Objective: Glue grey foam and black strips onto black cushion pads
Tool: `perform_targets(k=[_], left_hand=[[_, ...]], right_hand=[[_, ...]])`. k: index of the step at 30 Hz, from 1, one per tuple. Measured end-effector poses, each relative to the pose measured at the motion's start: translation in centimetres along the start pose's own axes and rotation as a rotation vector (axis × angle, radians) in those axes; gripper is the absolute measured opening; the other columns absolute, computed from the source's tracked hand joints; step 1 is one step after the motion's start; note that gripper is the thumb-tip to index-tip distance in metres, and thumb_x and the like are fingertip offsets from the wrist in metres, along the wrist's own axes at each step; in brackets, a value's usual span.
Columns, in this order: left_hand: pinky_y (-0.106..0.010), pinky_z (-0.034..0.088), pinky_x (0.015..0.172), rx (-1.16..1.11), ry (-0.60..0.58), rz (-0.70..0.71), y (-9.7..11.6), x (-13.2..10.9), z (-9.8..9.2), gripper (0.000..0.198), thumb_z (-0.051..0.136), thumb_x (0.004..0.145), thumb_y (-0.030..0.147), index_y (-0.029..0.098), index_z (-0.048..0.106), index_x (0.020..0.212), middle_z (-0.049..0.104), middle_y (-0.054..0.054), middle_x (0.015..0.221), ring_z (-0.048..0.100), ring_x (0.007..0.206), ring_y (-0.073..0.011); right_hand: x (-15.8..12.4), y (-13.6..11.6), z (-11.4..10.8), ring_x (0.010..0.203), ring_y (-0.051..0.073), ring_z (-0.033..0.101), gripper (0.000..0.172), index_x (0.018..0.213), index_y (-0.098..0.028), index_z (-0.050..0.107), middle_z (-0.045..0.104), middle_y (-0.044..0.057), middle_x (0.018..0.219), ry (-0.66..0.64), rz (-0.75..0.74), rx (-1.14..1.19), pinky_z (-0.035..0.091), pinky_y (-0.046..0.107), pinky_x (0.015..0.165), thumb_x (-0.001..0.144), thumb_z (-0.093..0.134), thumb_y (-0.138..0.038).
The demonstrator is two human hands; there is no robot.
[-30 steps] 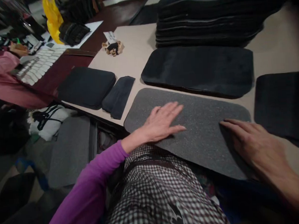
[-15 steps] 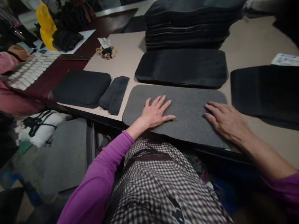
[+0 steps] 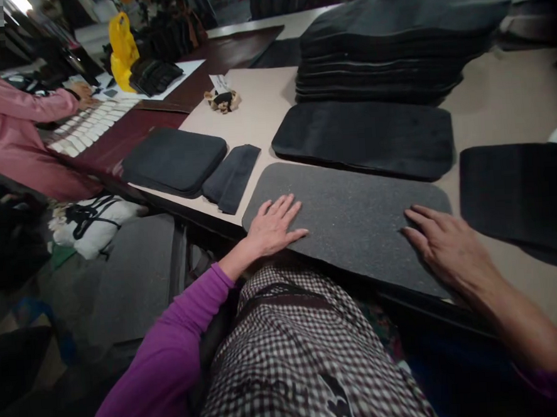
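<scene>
A grey panel with rounded corners (image 3: 349,210) lies flat along the table's near edge. My left hand (image 3: 276,224) rests on its left part, palm down with the fingers spread. Toward its right end lies my right hand (image 3: 443,242), fingers stretched out over the surface and thumb apart. Just behind the grey panel is a pile of black rounded panels (image 3: 363,137). On the left sit a smaller black stack (image 3: 176,158) and a folded dark piece of fabric (image 3: 233,176). More black panels (image 3: 518,194) lie to the right.
A tall stack of dark sheets (image 3: 382,57) stands at the back of the beige table (image 3: 261,87). A small bundle with a paper tag (image 3: 223,100) lies back left. Farther left, a person in pink (image 3: 22,117) reaches over rows of white pieces (image 3: 94,122). Grey panels (image 3: 136,274) stand low at left.
The camera view has swung left, so everything sits farther right in the picture. My left hand has slid a little left along the grey panel; my right hand stays at its right end.
</scene>
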State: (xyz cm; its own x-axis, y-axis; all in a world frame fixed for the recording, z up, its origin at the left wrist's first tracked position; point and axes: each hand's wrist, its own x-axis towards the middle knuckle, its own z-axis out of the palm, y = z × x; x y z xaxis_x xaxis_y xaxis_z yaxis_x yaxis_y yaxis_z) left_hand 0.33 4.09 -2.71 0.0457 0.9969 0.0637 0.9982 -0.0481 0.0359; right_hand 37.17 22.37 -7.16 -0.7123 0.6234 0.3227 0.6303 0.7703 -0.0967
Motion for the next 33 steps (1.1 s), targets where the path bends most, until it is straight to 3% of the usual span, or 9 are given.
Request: perform_targets(k=[4,8,14,18,22,25,27,30,33], left_hand=[[-0.044,0.02,0.132,0.01,-0.07,-0.084,-2.5,-2.1,-0.6,0.077,0.026,0.108,0.065,0.017,0.029,0.169,0.021,-0.008,0.178,0.02,0.165,-0.0222],[-0.052,0.02,0.13,0.036,-0.029,-0.192,-3.7,-2.7,-0.8,0.075,0.022,0.109,0.06,0.014,0.026,0.169,0.023,-0.015,0.176,0.025,0.163,-0.0283],[-0.053,0.017,0.13,0.049,-0.047,0.13,-1.3,0.5,-0.7,0.07,0.021,0.11,0.057,0.023,0.026,0.17,0.019,-0.007,0.178,0.018,0.165,-0.0274],[-0.055,0.018,0.129,0.081,-0.065,0.161,-0.4,1.5,-0.1,0.068,0.025,0.109,0.057,0.025,0.028,0.169,0.023,-0.007,0.178,0.022,0.164,-0.0279],[-0.056,0.018,0.129,0.108,-0.048,0.174,-1.2,1.4,0.6,0.069,0.023,0.109,0.057,0.025,0.026,0.17,0.023,-0.008,0.177,0.022,0.164,-0.0285],[-0.057,0.019,0.128,0.119,-0.029,0.199,-1.7,1.3,1.0,0.07,0.021,0.109,0.057,0.023,0.027,0.17,0.023,-0.008,0.177,0.022,0.164,-0.0292],[-0.057,0.02,0.128,0.125,-0.02,0.215,-1.8,1.2,1.2,0.07,0.021,0.109,0.057,0.023,0.027,0.17,0.023,-0.008,0.177,0.022,0.164,-0.03],[-0.057,0.021,0.128,0.135,-0.011,0.231,-1.8,1.2,1.2,0.069,0.023,0.109,0.057,0.023,0.027,0.17,0.023,-0.008,0.177,0.023,0.164,-0.0307],[-0.057,0.023,0.127,0.137,-0.01,0.244,-1.7,1.2,1.1,0.069,0.024,0.109,0.056,0.023,0.028,0.169,0.025,-0.008,0.177,0.025,0.163,-0.0304]], right_hand=[[-0.1,-0.9,-0.2,0.134,0.04,0.056,0.062,0.143,-0.008,0.061,0.059,0.025,0.148,0.049,0.013,0.032,0.043,0.053,0.116,0.109,0.032,-0.05],[-0.1,-2.1,-1.1,0.14,0.035,0.052,0.054,0.146,-0.014,0.058,0.056,0.019,0.152,-0.003,0.071,0.043,0.042,0.053,0.12,0.109,0.037,-0.046],[0.9,-1.3,-1.2,0.138,0.036,0.051,0.045,0.142,-0.017,0.061,0.057,0.017,0.15,0.015,0.081,0.151,0.042,0.061,0.119,0.108,0.045,-0.04],[0.5,0.1,-2.7,0.137,0.033,0.054,0.031,0.126,-0.022,0.07,0.06,0.015,0.146,0.132,0.108,0.255,0.048,0.058,0.114,0.105,0.049,-0.03],[-4.1,1.2,-6.0,0.131,0.031,0.058,0.029,0.122,-0.024,0.069,0.064,0.013,0.138,0.44,0.34,0.212,0.049,0.058,0.112,0.102,0.049,-0.025],[-10.3,2.0,-8.0,0.12,0.029,0.063,0.03,0.127,-0.024,0.064,0.062,0.014,0.133,0.806,0.774,0.108,0.054,0.049,0.104,0.1,0.054,-0.033],[-14.5,3.1,-8.6,0.121,0.03,0.059,0.046,0.14,-0.017,0.051,0.05,0.023,0.141,0.97,0.998,0.036,0.055,0.048,0.098,0.098,0.053,-0.037],[-18.9,5.8,-8.5,0.132,0.037,0.05,0.078,0.147,-0.008,0.036,0.032,0.036,0.147,1.001,1.209,0.025,0.054,0.051,0.096,0.084,0.069,-0.039],[-20.5,8.6,-8.0,0.128,0.038,0.055,0.101,0.146,-0.009,0.04,0.043,0.035,0.143,0.829,1.277,0.08,0.053,0.049,0.097,0.061,0.089,-0.036]])
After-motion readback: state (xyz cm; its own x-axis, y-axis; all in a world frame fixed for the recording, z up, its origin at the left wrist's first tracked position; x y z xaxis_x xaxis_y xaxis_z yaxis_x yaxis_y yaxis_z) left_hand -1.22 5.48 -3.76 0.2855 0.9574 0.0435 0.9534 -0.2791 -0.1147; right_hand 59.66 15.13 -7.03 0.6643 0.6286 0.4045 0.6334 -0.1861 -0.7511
